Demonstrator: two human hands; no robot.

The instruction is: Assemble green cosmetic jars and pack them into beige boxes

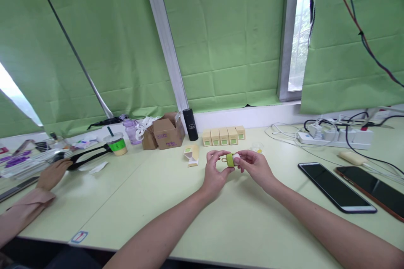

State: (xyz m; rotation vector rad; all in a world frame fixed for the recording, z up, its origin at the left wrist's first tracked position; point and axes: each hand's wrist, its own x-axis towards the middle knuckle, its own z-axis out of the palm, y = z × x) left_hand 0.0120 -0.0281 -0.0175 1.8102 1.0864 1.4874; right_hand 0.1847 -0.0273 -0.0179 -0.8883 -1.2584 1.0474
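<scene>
Between my two hands is a small green and white round item with a tan loop at its left end, like a keychain trinket [230, 159]; its exact kind is too small to tell. The fingers of my left hand [216, 172] pinch its green part near the loop. At its white end, the thumb and fingers of my right hand [255, 167] close on it. Behind my left hand an opened small yellow box [191, 156] lies on the table. Just beyond my right hand sits a clear plastic piece with some yellow [257, 149].
Several small yellow boxes [224, 136] stand in a row behind my hands, near a black bottle [190, 124] and a cardboard carton [168, 132]. Phones [336, 187] and a power strip [334, 136] with cables lie right. Left, another person's hand [53, 173] touches a black strap beside a drink cup [116, 144].
</scene>
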